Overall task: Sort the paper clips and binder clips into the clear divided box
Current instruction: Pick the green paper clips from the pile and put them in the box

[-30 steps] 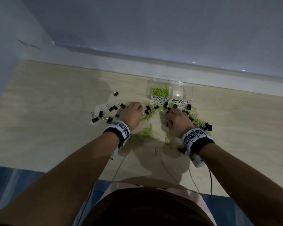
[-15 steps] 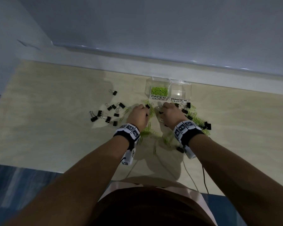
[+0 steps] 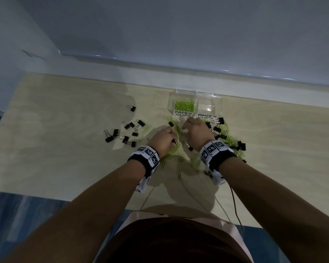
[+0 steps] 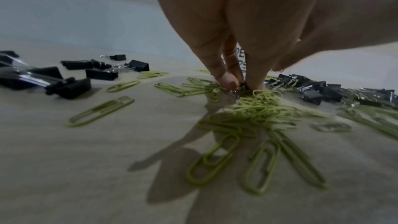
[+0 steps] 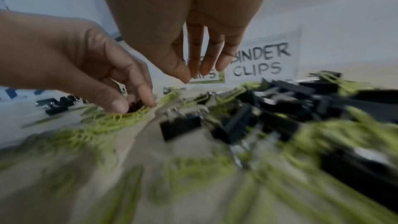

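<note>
The clear divided box (image 3: 198,94) stands at the back of the table; its "PAPER CLIPS" side holds green paper clips (image 3: 184,105), and its "BINDER CLIPS" side (image 3: 209,106) looks bare. My left hand (image 3: 167,135) reaches down into a heap of green paper clips (image 4: 262,108). There its fingertips (image 4: 231,83) pinch a small black binder clip (image 4: 242,86), which the right wrist view shows too (image 5: 134,105). My right hand (image 3: 195,130) hovers just in front of the box, fingers (image 5: 204,60) hanging straight and holding nothing.
Black binder clips lie scattered at the left (image 3: 125,133) and heaped with paper clips at the right (image 3: 218,130). One binder clip (image 3: 189,147) lies between my wrists, another (image 3: 132,108) far left. Cables (image 3: 234,202) trail over the table's near edge.
Both hands have moved closer together, toward the box. The left hand came right from the left-hand binder clips onto the paper clip heap and pinched a binder clip there.
</note>
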Available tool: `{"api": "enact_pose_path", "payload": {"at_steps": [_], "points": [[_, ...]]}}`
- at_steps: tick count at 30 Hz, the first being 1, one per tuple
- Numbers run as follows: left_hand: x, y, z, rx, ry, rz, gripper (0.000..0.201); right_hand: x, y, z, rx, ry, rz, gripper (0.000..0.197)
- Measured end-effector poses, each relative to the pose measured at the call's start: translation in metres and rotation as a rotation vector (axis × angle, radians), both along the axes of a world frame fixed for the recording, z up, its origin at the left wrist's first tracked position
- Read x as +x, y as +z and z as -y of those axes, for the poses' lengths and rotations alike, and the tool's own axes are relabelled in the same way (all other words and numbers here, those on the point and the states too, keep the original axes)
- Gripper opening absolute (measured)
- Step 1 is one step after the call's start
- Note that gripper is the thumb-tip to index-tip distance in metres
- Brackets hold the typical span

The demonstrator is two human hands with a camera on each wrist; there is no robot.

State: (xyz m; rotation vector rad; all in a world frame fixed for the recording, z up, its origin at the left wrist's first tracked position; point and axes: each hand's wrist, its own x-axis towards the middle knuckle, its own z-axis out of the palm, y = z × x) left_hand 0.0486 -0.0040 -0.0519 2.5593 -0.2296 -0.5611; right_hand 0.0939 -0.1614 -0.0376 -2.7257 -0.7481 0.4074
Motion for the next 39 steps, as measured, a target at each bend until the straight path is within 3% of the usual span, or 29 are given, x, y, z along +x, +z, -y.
{"api": "enact_pose_path", "payload": {"at_steps": [3,6,11,15,18,20,23,26,31,35,39], "points": [[-0.003,0.000,-0.001,0.016,-0.025,0.041,0.024,0.014,0.010,-0.026,0.018,0.049,-0.030,0.038],[-0.009,-0.002,-0.011,-0.049,0.015,0.070,0.022,0.027,0.009,-0.047,-0.085,0.170,-0.079,0.033],[-0.018,0.001,-0.041,-0.272,0.290,0.207,0.019,0.030,0.006,-0.057,-0.170,0.250,-0.048,0.024],[-0.005,0.009,-0.080,-0.189,0.428,0.272,0.018,0.032,-0.003,-0.052,-0.032,0.245,-0.048,0.031],[0.002,0.011,-0.099,0.029,0.409,0.239,0.022,0.025,0.001,-0.044,0.289,0.037,-0.080,0.020],[0.003,0.012,-0.100,0.210,0.280,0.243,0.027,0.017,0.007,-0.035,0.467,-0.167,-0.090,0.014],[-0.001,0.011,-0.089,0.390,0.077,0.217,0.039,0.006,0.012,-0.014,0.573,-0.438,-0.169,0.004],[-0.011,0.008,-0.075,0.501,0.053,0.196,0.042,-0.001,0.007,0.013,0.548,-0.568,-0.154,0.003],[-0.030,0.002,-0.059,0.439,-0.029,0.191,0.034,0.000,-0.004,0.032,0.138,-0.312,-0.017,0.012],[-0.043,-0.001,-0.056,0.256,-0.039,0.081,0.033,0.005,0.000,0.007,0.084,-0.118,-0.010,0.026],[-0.058,0.000,-0.055,0.251,0.121,0.059,0.047,0.011,0.006,-0.033,-0.038,0.034,-0.146,0.042]]}}
